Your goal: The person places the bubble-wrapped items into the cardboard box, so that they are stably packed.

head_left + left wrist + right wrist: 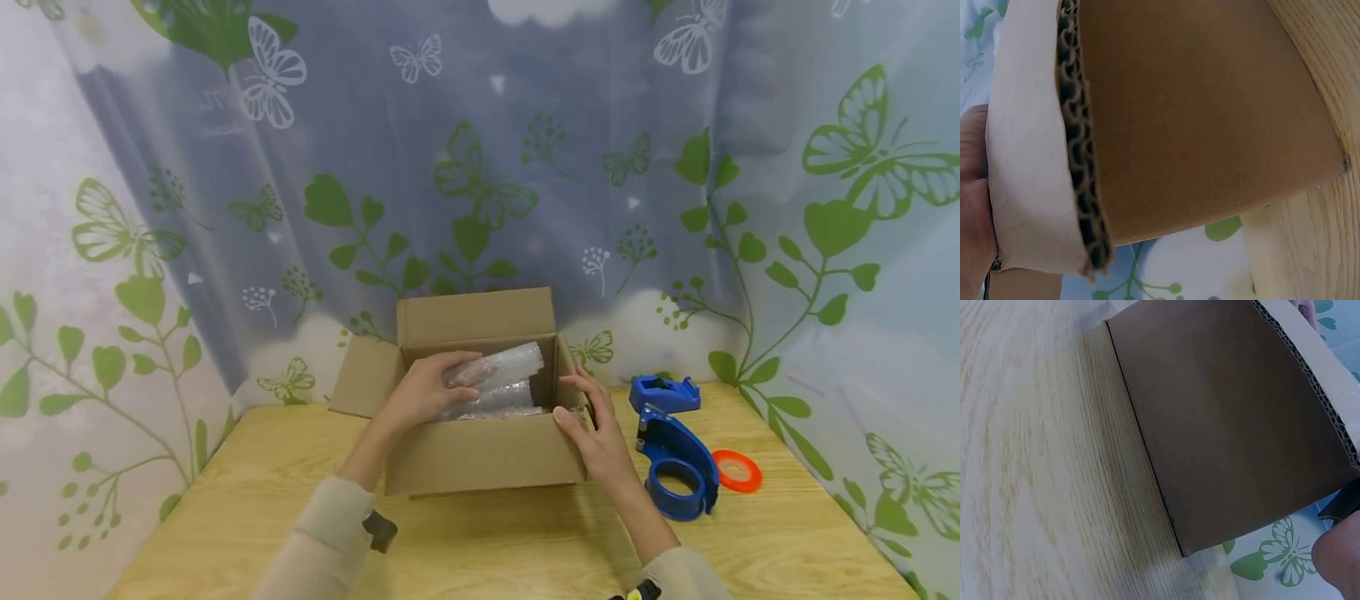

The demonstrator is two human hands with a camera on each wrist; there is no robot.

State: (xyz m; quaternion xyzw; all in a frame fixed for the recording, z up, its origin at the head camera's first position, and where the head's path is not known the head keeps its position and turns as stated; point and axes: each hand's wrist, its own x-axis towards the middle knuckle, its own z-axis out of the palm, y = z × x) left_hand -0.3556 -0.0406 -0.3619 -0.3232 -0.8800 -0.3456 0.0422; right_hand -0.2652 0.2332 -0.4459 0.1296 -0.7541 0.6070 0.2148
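An open cardboard box (483, 454) stands on the table with its flaps folded outward. My left hand (420, 390) reaches over its left side and grips a bubble-wrapped bundle (513, 365), tilted up at the box's mouth. Below that bundle, more bubble wrap (506, 398) shows inside; what it covers is hidden. At the front right corner my right hand (600, 429) holds the box's right side, thumb at the front edge and fingers beyond. In the left wrist view only part of the left hand (974, 206) appears, beside the front flap (1029, 144).
Right of the box are a blue tape dispenser (666, 393), a larger blue hand-held tape cutter (686, 454) and an orange ring-shaped roll (738, 472). A curtain (480, 250) printed with leaves and butterflies hangs behind the wooden table (300, 467).
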